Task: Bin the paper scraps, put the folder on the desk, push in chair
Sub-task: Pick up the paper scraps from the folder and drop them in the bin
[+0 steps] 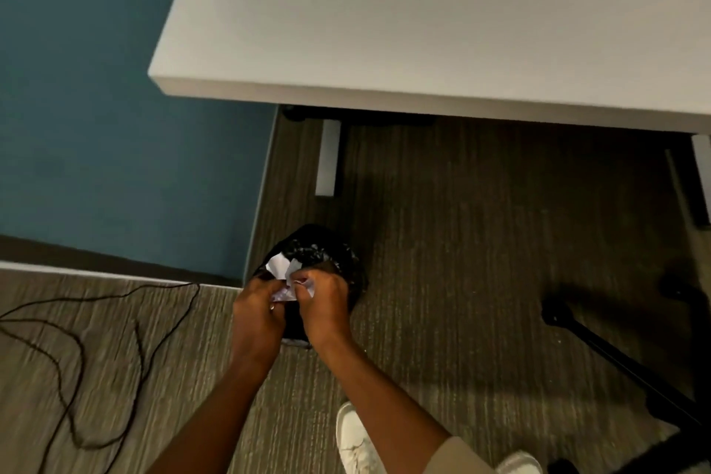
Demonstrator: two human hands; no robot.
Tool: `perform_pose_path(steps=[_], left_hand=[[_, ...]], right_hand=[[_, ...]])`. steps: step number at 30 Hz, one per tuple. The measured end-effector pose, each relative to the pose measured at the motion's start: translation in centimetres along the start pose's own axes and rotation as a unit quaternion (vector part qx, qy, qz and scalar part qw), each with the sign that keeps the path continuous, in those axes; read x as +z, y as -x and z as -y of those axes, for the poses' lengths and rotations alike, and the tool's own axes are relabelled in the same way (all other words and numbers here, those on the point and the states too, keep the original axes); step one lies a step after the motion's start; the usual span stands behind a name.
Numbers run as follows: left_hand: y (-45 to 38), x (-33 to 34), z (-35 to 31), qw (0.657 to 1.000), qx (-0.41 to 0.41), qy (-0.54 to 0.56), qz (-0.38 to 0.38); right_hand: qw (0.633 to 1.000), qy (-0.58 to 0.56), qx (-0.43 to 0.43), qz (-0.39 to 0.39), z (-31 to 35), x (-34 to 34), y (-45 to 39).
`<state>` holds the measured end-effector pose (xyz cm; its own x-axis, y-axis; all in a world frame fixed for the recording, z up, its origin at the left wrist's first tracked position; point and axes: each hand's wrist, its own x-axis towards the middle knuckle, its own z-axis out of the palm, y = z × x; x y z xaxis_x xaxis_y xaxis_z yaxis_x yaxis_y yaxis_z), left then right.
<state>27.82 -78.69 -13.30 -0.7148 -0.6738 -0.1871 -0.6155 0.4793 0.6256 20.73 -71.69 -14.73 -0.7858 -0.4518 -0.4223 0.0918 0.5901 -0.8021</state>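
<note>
White paper scraps (pixel 286 281) are pinched between my left hand (pixel 257 314) and my right hand (pixel 325 306), right over a small bin lined with a black bag (pixel 338 258) on the carpet. One scrap sticks out above my fingers over the bin's mouth. The white desk (pixel 442 31) fills the upper right, its top bare in view. A black chair base (pixel 615 354) with castors stands at the right edge. No folder is in view.
A blue partition wall (pixel 115 108) runs along the left, ending beside the bin. A thin black cable (pixel 77 358) loops over the carpet at lower left. My white shoe (pixel 356 439) is on the floor below my hands. White desk legs (pixel 327 158) stand under the desk.
</note>
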Motion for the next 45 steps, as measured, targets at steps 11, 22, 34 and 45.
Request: perform_pose_path(steps=[11,22,34,45], left_hand=[[-0.8,0.0,3.6,0.999,-0.05,0.022,-0.002],[-0.2,0.6,3.6,0.995,-0.081,0.036,0.044],[1.0,3.6,-3.1,0.999,-0.025,-0.003,0.041],[2.3,12.1,-19.8,0.988,0.051,0.069,0.131]], right_hand=[[0.998,-0.007,0.021,0.056,-0.7,4.0,-1.6],[0.997,0.026,0.073,0.023,-3.4,-0.6,-3.2],[0.996,-0.001,0.045,-0.078,-5.9,-9.0,-2.1],[0.97,-0.057,0.056,-0.232,-10.9,-29.0,2.9]])
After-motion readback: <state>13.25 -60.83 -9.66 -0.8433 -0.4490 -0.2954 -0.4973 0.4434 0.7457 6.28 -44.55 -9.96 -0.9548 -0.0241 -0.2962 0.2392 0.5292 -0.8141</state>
